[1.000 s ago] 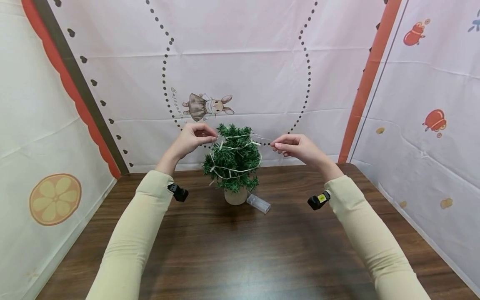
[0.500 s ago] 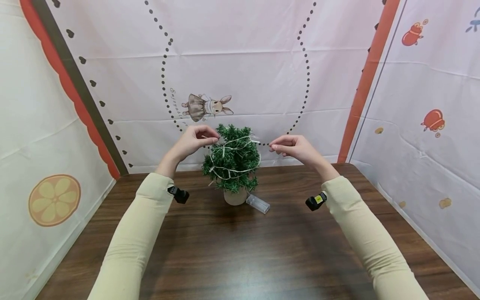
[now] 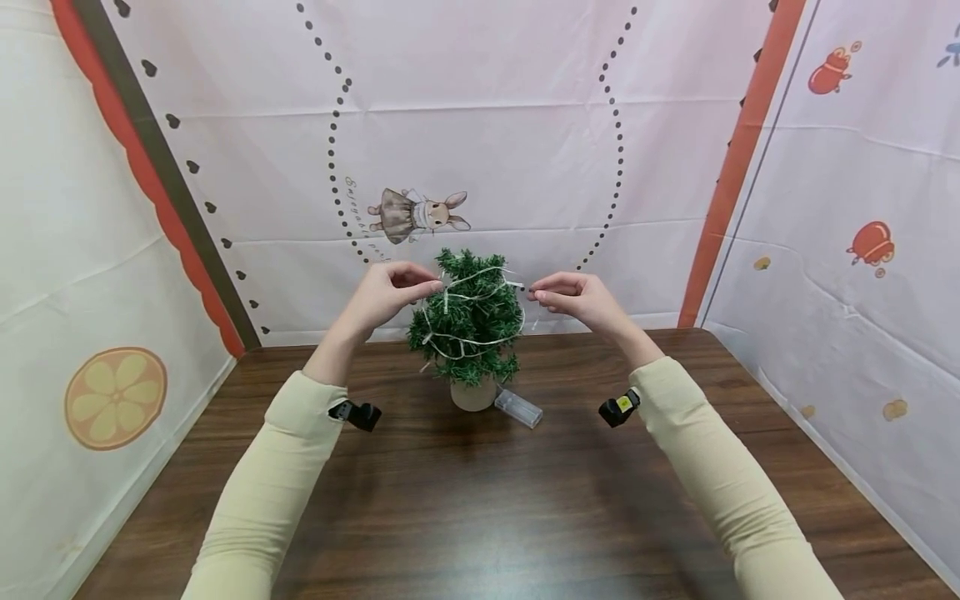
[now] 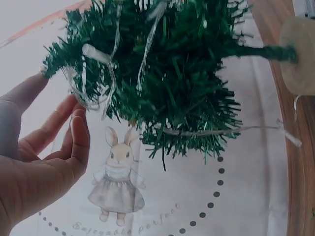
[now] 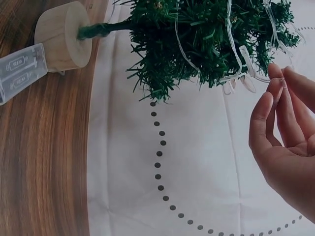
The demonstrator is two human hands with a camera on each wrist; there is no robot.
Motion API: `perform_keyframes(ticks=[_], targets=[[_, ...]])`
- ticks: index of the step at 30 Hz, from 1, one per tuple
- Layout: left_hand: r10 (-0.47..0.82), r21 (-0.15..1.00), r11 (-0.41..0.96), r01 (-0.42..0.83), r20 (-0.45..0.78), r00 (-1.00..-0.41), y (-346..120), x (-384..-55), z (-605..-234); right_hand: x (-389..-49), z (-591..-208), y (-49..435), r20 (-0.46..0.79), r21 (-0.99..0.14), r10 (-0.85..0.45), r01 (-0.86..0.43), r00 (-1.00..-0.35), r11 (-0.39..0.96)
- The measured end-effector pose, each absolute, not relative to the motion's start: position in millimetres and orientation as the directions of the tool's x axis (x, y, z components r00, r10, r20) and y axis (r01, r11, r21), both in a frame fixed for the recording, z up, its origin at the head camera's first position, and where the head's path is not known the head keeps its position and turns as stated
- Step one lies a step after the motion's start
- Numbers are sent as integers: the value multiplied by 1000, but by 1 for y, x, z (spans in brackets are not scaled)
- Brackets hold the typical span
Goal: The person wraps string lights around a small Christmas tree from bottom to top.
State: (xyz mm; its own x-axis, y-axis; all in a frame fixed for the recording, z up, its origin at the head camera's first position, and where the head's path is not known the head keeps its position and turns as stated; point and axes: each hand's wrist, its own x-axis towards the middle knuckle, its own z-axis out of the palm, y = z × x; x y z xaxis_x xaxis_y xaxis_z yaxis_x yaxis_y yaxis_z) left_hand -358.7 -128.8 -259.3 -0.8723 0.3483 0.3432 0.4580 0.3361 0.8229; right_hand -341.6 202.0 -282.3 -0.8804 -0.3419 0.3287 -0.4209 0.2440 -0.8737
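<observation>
A small green artificial Christmas tree [image 3: 472,321] stands upright on its round wooden base [image 3: 473,395]. Clear-wired string lights [image 3: 487,342] loop around its branches. At the tree's upper left is my left hand [image 3: 390,292]. One fingertip meets a branch tip in the left wrist view, while the other fingers are loosely bent beside a wire loop [image 4: 91,104], with space between them. On the tree's right side my right hand [image 3: 579,302] pinches the string-light wire between thumb and fingertips, plainest in the right wrist view, close to a small clear bulb [image 5: 246,55].
A clear battery box [image 3: 518,407] lies on the brown wooden table [image 3: 480,508], beside the tree's base on the right. Behind the tree hangs a pale printed cloth [image 3: 480,142] with a rabbit picture [image 3: 416,214]. More printed cloth encloses both sides.
My right hand has moved left, nearer the tree, and the wire stretched across at the upper right has come in against the branches. My left hand has dropped slightly.
</observation>
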Motion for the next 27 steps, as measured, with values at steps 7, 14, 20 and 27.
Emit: perform_keyframes(ticks=[7,14,20,27], targets=[[371,811,356,465,335,-866,-127,-345,-257,-340,-279,193,310,-905,-292,-375,-905,201],[415,807,343,481,329,-848,-124,-328,-248,-345,-283,187,341,-911,-240,-383,-909,154],[429,829,334,449,290,-855,-125,-328,-249,-349,-292,179,358,-909,-189,-388,-914,153],[430,824,360,437,269,-862,-125,-328,-250,-349,-298,172,395,-885,-178,-425,-901,188]])
